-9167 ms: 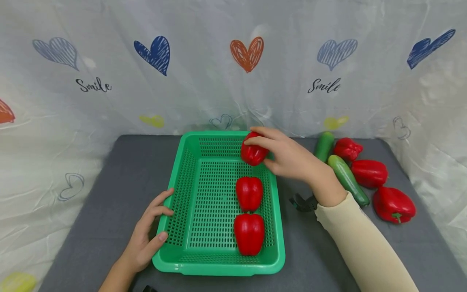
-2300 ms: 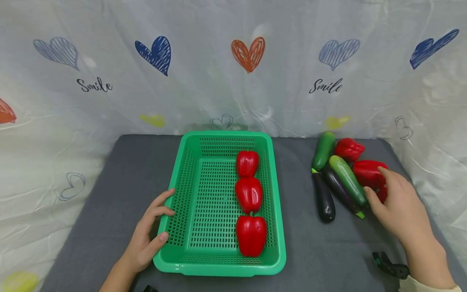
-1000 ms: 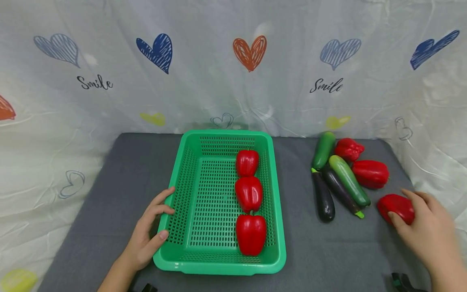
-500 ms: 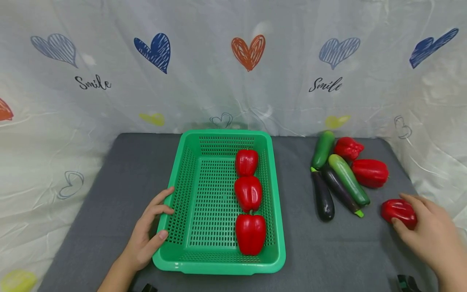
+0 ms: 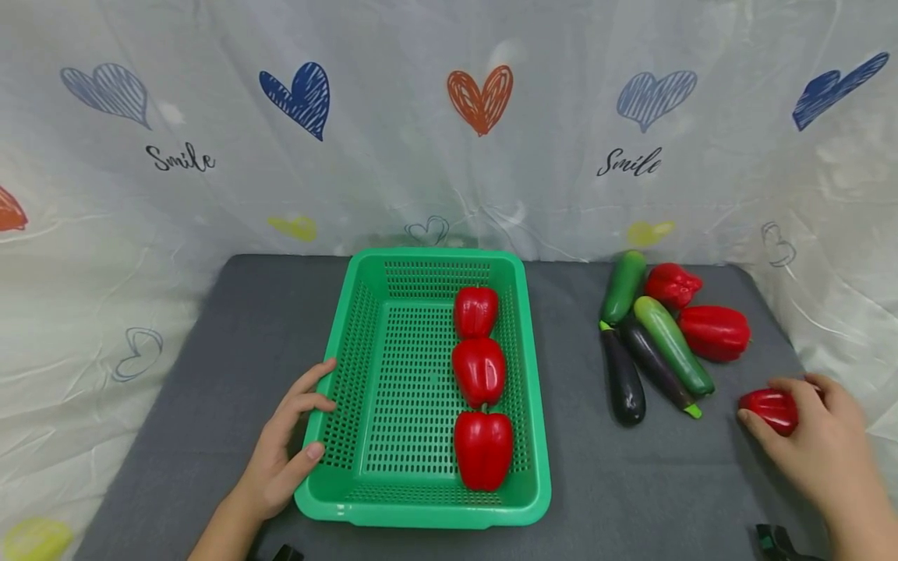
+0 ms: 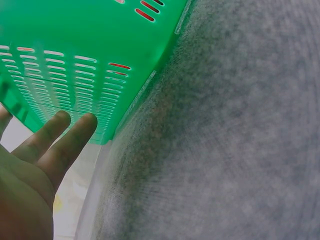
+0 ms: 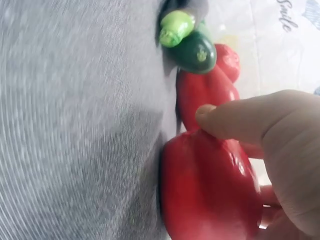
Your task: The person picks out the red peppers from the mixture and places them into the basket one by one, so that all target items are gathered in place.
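The left hand (image 5: 281, 444), fingers spread, touches the green basket (image 5: 421, 516); grey cloth (image 5: 624, 487) stretches rightward to its edge near the right hand (image 5: 817, 436), whose thumb and fingers pinch a glossy, ridged red pepper (image 5: 768, 411); just beyond lies a second pepper (image 5: 714, 333).

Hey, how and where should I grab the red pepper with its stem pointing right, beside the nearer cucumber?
Probably take the red pepper by its broad right half, coming from above and the right, squeezing its near and far sides. It lies on its side with the stem end free of other vegetables, while its left end sits close by the nearer cucumber.
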The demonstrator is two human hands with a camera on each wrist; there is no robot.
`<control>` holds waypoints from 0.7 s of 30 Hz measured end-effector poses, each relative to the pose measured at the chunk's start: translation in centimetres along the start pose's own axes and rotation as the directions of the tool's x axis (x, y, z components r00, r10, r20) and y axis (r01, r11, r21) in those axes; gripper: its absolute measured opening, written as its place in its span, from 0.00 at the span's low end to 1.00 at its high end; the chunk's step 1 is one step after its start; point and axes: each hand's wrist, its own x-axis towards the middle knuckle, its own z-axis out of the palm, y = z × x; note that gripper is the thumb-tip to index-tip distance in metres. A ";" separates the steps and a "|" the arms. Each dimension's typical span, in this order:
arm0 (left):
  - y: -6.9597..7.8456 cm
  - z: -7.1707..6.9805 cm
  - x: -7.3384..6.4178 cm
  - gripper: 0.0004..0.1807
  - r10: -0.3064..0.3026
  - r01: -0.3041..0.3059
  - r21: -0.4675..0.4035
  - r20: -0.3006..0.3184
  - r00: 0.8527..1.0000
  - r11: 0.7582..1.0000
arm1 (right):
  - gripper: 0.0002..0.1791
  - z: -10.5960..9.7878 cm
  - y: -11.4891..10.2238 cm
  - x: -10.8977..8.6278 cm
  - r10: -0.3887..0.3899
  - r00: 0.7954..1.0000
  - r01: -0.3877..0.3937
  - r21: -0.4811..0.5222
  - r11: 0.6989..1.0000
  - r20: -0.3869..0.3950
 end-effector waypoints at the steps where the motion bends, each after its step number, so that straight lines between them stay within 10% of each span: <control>1: 0.0 0.0 0.0 0.17 0.001 -0.001 0.001 0.000 1.000 1.000 | 0.34 0.0 0.0 0.0 0.022 1.000 -0.022 -0.002 1.000 0.007; 9: 0.1 -0.1 0.0 0.17 0.006 -0.006 -0.002 0.001 1.000 1.000 | 0.44 -0.6 0.1 -0.2 0.214 0.973 -0.206 -0.095 0.974 0.084; 21: 0.0 -0.1 -0.1 0.17 -0.003 0.003 -0.003 0.002 1.000 1.000 | 0.47 -0.9 -0.1 -0.4 0.278 0.957 -0.258 -0.185 0.948 0.087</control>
